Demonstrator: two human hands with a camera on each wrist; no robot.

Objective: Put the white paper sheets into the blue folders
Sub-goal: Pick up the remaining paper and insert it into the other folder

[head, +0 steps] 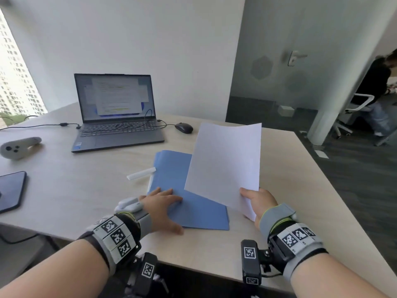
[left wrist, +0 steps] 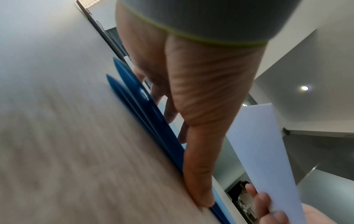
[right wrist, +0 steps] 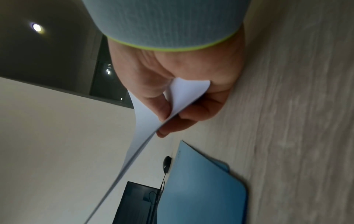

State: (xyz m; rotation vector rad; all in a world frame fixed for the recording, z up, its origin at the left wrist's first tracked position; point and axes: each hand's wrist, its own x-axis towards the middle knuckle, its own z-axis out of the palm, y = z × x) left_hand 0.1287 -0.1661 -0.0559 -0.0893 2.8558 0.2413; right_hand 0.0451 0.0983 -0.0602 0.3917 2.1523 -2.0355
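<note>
The white paper sheets (head: 225, 166) are pinched at a lower corner by the right hand (head: 261, 203) — thumb on the upper face, fingers (right wrist: 193, 119) curled beneath — and are held tilted above the table (head: 86, 190), over the right part of the blue folders (head: 199, 209). The folders are pressed flat by the left hand (head: 163, 206), fingers straight and spread. Beyond them a laptop (head: 117, 112), a mouse (head: 183, 127) and a white strip (head: 141, 173) are seen.
</note>
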